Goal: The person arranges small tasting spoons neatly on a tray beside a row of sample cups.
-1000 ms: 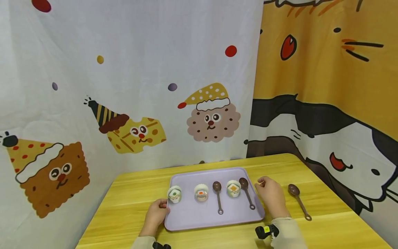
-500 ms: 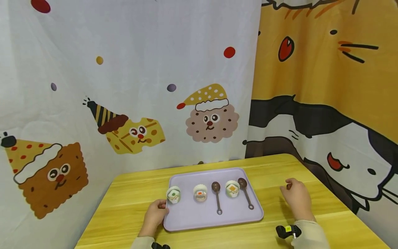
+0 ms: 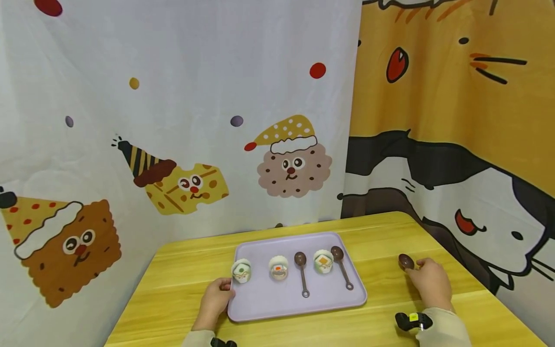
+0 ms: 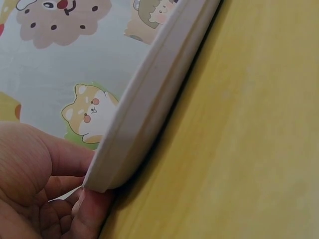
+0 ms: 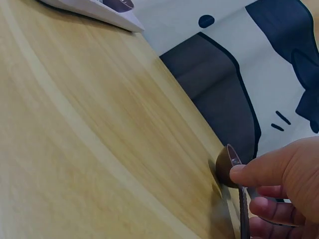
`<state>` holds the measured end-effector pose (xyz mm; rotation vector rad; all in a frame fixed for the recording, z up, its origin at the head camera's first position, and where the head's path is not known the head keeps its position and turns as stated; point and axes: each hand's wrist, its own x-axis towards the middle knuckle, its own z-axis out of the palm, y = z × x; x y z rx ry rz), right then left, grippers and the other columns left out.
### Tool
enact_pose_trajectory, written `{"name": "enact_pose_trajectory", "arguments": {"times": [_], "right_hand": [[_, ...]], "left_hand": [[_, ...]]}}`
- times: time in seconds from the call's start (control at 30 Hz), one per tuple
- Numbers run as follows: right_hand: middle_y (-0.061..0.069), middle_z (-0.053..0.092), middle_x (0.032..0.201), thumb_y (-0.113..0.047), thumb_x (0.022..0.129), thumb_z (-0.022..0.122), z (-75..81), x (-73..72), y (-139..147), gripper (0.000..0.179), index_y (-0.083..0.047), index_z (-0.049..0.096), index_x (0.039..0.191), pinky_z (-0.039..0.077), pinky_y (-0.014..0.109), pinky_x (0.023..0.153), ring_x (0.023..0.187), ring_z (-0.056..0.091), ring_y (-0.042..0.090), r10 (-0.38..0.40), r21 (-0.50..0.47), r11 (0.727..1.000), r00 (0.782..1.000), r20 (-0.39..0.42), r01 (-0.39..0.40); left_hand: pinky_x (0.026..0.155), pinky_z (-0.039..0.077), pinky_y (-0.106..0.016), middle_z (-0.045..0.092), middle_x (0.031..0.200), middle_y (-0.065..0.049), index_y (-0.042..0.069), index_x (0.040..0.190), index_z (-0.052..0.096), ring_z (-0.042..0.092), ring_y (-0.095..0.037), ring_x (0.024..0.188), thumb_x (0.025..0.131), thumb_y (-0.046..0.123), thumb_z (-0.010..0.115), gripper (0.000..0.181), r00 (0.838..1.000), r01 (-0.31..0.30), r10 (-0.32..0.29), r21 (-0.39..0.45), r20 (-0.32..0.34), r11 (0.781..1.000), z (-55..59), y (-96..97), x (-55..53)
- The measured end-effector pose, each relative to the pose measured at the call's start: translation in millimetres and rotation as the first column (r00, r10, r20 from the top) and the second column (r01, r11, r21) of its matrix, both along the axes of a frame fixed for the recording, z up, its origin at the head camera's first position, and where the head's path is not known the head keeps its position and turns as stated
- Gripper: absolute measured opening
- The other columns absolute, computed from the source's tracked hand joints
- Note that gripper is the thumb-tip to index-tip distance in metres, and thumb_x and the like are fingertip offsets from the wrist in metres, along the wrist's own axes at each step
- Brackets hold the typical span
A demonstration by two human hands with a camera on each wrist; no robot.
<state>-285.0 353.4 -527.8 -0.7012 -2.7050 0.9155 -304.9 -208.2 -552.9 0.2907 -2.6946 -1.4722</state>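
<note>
My left hand [image 3: 216, 300] grips the left edge of the lilac tray [image 3: 260, 306], thumb and fingers at its rim in the left wrist view. To the right of the tray, my right hand [image 3: 432, 282] is at a brown spoon [image 3: 406, 261]. In the right wrist view the thumb presses where the bowl [image 5: 225, 168] meets the handle [image 5: 243, 211], with the other fingers curled alongside. The hand hides the handle in the head view. On the tray lie two more brown spoons, one in the middle [image 3: 300, 260] and one to the right [image 3: 337, 253].
Three small round pieces with printed fronts sit on the tray: a green-white one [image 3: 241, 271] at the left rim, an orange-marked one [image 3: 278, 268], and another green one [image 3: 323, 261]. Cartoon curtains [image 3: 182, 72] hang behind the yellow wood-grain table [image 3: 182, 260].
My right hand has moved right from beside the tray to the spoon on the table, and its fingers now hold it at the neck. The left hand has stayed on the tray edge.
</note>
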Motion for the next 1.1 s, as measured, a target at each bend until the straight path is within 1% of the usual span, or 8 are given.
{"name": "enact_pose_trajectory", "arguments": {"times": [0.13,0.23,0.3,0.5,0.7,0.8,0.9,1.1], "right_hand": [[0.032,0.062,0.108,-0.022,0.084,0.075,-2.0,2.3,1.2,0.045,0.011,0.061,0.112,0.046,0.056,0.079,0.094,0.057,0.044,-0.001,-0.021,1.0,0.999,0.036,0.001],[0.027,0.065,0.098,-0.02,0.084,0.076,-2.5,4.2,0.1,0.034,0.007,0.065,0.102,0.045,0.052,0.074,0.086,0.058,0.039,0.013,-0.031,0.999,0.999,0.047,-0.011],[0.025,0.066,0.096,-0.018,0.084,0.076,-2.0,5.0,-0.4,0.029,0.005,0.067,0.098,0.045,0.051,0.074,0.085,0.059,0.037,0.017,-0.028,0.999,0.999,0.048,-0.015],[0.025,0.067,0.097,-0.018,0.084,0.076,0.3,4.8,0.6,0.026,0.003,0.068,0.097,0.045,0.05,0.073,0.085,0.059,0.036,0.003,-0.02,1.0,0.999,0.039,-0.002],[0.018,0.066,0.087,-0.023,0.083,0.078,-1.5,7.4,4.3,0.03,0.003,0.07,0.094,0.044,0.045,0.067,0.078,0.055,0.032,-0.009,-0.025,1.0,0.996,0.087,0.011],[0.016,0.066,0.085,-0.024,0.083,0.078,-0.6,8.2,4.9,0.03,0.003,0.07,0.094,0.043,0.042,0.065,0.076,0.055,0.031,0.005,-0.026,1.0,0.996,0.092,-0.003],[0.015,0.067,0.085,-0.025,0.085,0.077,2.5,8.2,4.8,0.031,0.004,0.07,0.096,0.042,0.04,0.063,0.076,0.056,0.029,0.03,-0.034,0.999,0.996,0.081,-0.027],[0.012,0.068,0.084,-0.028,0.09,0.072,15.5,7.4,2.0,0.032,0.002,0.071,0.098,0.041,0.036,0.056,0.071,0.057,0.026,0.072,-0.052,0.996,0.996,0.044,-0.07]], "left_hand": [[0.073,0.054,-0.036,0.064,0.094,-0.013,-0.011,0.114,0.066,0.06,-0.026,0.088,0.08,-0.003,0.07,0.035,1.0,-0.002,0.002,0.0,-0.006,1.0,0.2,-0.5,1.4],[0.075,0.054,-0.037,0.064,0.093,-0.013,-0.011,0.115,0.066,0.06,-0.027,0.089,0.079,-0.004,0.07,0.036,1.0,-0.007,0.007,-0.003,-0.001,1.0,0.3,-1.4,1.4],[0.075,0.054,-0.038,0.064,0.094,-0.013,-0.01,0.115,0.066,0.06,-0.026,0.089,0.08,-0.004,0.071,0.037,1.0,-0.007,0.007,-0.006,0.007,1.0,0.6,-1.5,1.1],[0.076,0.054,-0.039,0.064,0.094,-0.013,-0.01,0.116,0.065,0.06,-0.026,0.089,0.08,-0.004,0.071,0.037,1.0,0.001,-0.001,-0.012,0.001,1.0,-0.6,-1.1,-1.6],[0.075,0.053,-0.037,0.064,0.093,-0.012,-0.011,0.115,0.066,0.059,-0.026,0.089,0.08,-0.005,0.069,0.036,1.0,0.014,-0.014,0.01,-0.009,1.0,0.0,0.6,1.4],[0.075,0.054,-0.038,0.063,0.093,-0.013,-0.012,0.114,0.066,0.059,-0.026,0.088,0.08,-0.005,0.069,0.035,1.0,0.023,-0.023,0.011,-0.013,1.0,1.3,1.1,3.1],[0.074,0.053,-0.037,0.063,0.093,-0.012,-0.011,0.114,0.066,0.059,-0.026,0.088,0.08,-0.005,0.069,0.034,1.0,0.014,-0.013,0.017,-0.007,1.0,1.0,1.3,2.4],[0.072,0.053,-0.035,0.063,0.092,-0.012,-0.012,0.114,0.065,0.06,-0.025,0.086,0.08,-0.006,0.069,0.035,1.0,0.01,-0.01,0.013,-0.019,1.0,-2.2,0.0,-0.9]]}}
